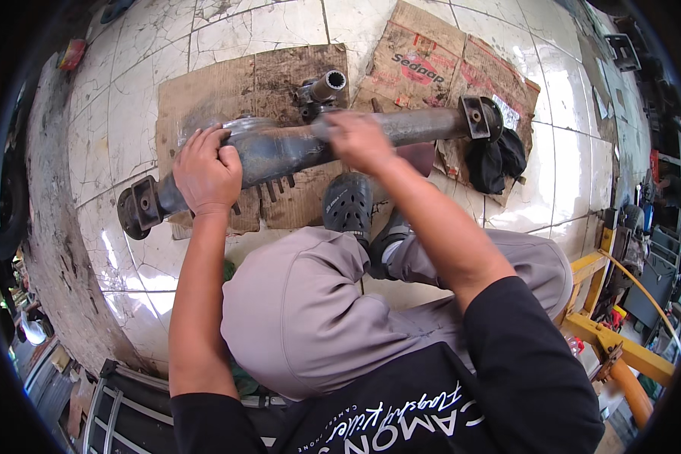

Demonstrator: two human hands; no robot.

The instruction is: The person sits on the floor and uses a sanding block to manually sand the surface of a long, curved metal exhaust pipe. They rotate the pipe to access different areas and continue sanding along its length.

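A steel vehicle axle housing (284, 148) lies slantwise before me on flattened cardboard (204, 85), its bulged middle between two tubes. Each end carries a flange and a bracket, the left end bracket (145, 202) and the right end bracket (476, 117). My left hand (207, 170) grips the housing from above, just left of the bulge. My right hand (358, 139) is blurred over the tube right of the bulge, fingers curled on a small grey piece (321, 128); its material is unclear. Behind the housing stands a metal part with a splined bore (324, 86).
A second printed cardboard sheet (420, 62) lies at the upper right, with a black cloth (495, 163) by the housing's right end. My clog (347, 204) is close below the tube. A yellow metal frame (593, 272) stands at my right; white floor tiles (522, 193) surround the cardboard.
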